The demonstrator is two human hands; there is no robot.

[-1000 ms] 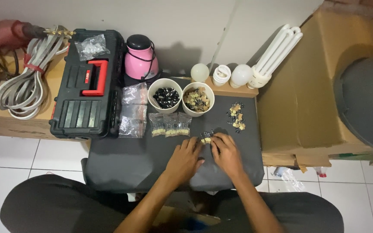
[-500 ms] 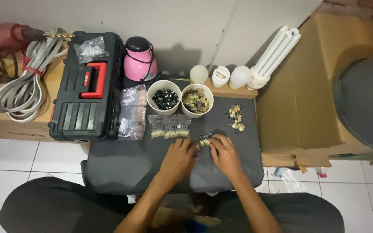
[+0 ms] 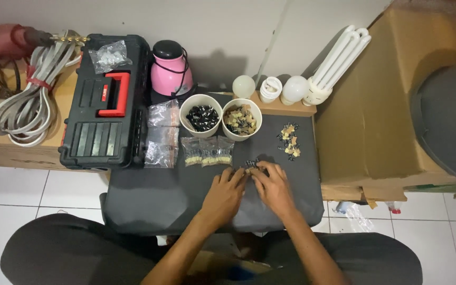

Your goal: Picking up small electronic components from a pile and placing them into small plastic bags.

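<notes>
- A white wall and white floor tiles [image 3: 54, 190] frame a low dark work surface [image 3: 154, 195] in front of the seated person, seen from above.
- At far left a red power drill [image 3: 3, 41] lies beside a coil of grey cable [image 3: 27, 100] bound with a red tie, both on a wooden ledge.
- Next comes a black toolbox [image 3: 106, 121] with a red handle, shut; a clear bag of small parts [image 3: 109, 55] rests on its lid.
- Behind the dark surface stands a pink jug with a black lid [image 3: 171, 71].
- Clear plastic bags [image 3: 163, 134] lie at the left edge of the surface, and smaller packets of pale parts [image 3: 207, 151] lie just beside them.
- Two white cups stand side by side: the left cup [image 3: 201, 115] holds black parts, the right cup [image 3: 242, 118] holds tan and dark ones.
- The left hand [image 3: 224, 192] and the right hand [image 3: 273, 187] meet in the middle of the surface, fingertips pinched narrow around a small cluster of dark parts [image 3: 251, 165]; which hand actually grips it cannot be told.
- That cluster sits on the surface just in front of the right cup.
- A loose pile of tan and dark parts [image 3: 289, 141] lies near, to the right.
- Light bulbs [image 3: 270, 88] line a wooden strip; a long tube lamp [image 3: 336, 63] leans on a cardboard box [image 3: 365, 121].
- A large grey rounded shape [image 3: 449, 121] fills the right edge.
</notes>
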